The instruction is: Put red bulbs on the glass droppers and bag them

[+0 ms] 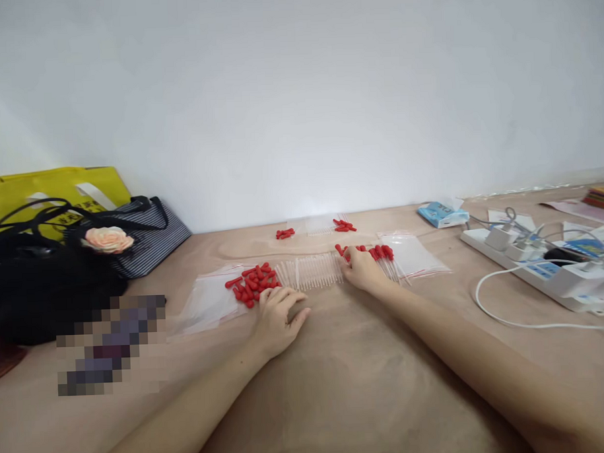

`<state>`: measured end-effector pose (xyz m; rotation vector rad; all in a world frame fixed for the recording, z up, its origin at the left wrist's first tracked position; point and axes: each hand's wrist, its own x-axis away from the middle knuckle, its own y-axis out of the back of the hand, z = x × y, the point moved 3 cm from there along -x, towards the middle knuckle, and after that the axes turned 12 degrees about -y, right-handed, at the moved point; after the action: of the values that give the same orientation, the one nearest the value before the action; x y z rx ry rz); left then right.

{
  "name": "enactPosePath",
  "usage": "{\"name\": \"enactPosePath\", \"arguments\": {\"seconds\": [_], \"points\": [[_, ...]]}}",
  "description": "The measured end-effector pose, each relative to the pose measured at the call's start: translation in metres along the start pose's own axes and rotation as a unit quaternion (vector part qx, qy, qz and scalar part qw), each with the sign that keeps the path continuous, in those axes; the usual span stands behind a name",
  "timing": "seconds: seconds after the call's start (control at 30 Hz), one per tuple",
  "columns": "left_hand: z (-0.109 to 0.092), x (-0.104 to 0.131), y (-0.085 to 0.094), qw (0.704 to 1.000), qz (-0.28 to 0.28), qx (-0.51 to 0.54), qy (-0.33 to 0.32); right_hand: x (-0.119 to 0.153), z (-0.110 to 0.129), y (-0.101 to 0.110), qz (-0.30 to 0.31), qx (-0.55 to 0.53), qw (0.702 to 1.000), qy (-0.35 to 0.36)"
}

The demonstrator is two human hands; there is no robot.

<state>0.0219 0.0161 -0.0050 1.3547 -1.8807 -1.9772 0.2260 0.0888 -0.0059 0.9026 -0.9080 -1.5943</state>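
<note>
Several thin white sticks (pixel 313 271) lie side by side in a row at the middle of the table. My left hand (pixel 279 318) rests with fingers apart at the near edge of a pile of red pieces (pixel 253 283), left of the row. At the row's right part, my right hand (pixel 361 267) has its fingers closed around a red piece (pixel 339 248). More sticks with red ends (pixel 382 252) lie just right of that hand. Clear plastic bags lie at both sides, one on the left (pixel 211 299) and one on the right (pixel 416 254).
Two small red groups (pixel 285 234) (pixel 345 225) lie near the wall. A tissue pack (pixel 443 213) and a power strip (pixel 536 271) with white cables are on the right. Black (pixel 47 295), striped (pixel 154 238) and yellow (pixel 97 184) bags stand on the left, behind a pixelated object (pixel 112 345).
</note>
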Motion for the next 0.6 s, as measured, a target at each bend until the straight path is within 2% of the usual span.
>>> {"name": "enactPosePath", "arguments": {"seconds": [0.23,0.47,0.53,0.6], "points": [[0.001,-0.002,0.000,1.000,0.018,0.003,-0.003,-0.008,0.003,-0.012,0.019,0.027,0.999,-0.028],[-0.001,-0.001,-0.003,1.000,0.014,-0.008,0.005,-0.002,0.010,-0.003,0.015,0.035,0.999,-0.035],[0.003,-0.003,0.001,0.999,-0.008,-0.027,0.025,0.002,0.021,-0.001,0.015,0.033,0.999,-0.027],[0.012,-0.004,0.010,0.995,-0.053,-0.059,0.067,0.007,0.036,-0.003,0.024,0.028,0.999,-0.015]]}}
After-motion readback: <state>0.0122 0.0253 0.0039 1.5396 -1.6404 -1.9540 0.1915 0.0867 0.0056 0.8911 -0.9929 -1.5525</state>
